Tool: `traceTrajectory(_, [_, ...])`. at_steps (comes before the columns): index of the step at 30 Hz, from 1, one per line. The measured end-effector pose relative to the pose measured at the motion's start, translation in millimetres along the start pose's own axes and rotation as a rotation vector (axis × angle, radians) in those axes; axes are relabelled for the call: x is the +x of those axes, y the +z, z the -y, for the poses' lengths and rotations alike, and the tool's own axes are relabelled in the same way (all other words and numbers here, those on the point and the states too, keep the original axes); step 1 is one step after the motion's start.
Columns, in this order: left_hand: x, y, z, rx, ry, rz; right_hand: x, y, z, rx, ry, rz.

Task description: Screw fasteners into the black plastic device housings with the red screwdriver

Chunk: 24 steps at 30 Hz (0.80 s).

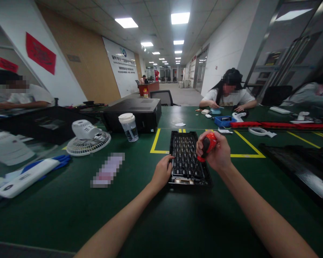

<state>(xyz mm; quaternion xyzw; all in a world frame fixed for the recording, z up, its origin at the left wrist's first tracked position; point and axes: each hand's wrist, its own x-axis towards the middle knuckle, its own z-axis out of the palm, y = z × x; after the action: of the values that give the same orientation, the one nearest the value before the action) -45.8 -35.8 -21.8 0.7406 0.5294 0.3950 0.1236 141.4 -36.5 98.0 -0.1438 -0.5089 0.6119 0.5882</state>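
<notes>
A black rectangular housing lies on the green table in front of me, its face covered by a grid of ribs and dark oval recesses. A metallic part shows at its near end. My left hand grips the housing's left edge with bent fingers. Above its right side, my right hand is closed around the red and black handle of a screwdriver. The shaft points down toward the housing's lower right; where its tip rests is too dark to make out.
To the left are a white fan, a lidded plastic cup, a pixelated flat object and a white elongated device. Behind the cup stands a black computer case. Black panels lie right; a co-worker sits opposite.
</notes>
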Motion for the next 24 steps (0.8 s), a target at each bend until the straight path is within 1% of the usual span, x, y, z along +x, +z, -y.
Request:
traceTrajectory(12, [-2.2, -2.0, -0.9, 0.002, -0.033, 0.025, 0.3, -1.0, -4.2, -0.019, 0.037, -0.008])
traceTrajectory(24, [-2.1, -2.4, -1.4, 0.014, -0.028, 0.019, 0.6, -0.8, -7.3, -0.018, 0.032, 0.005])
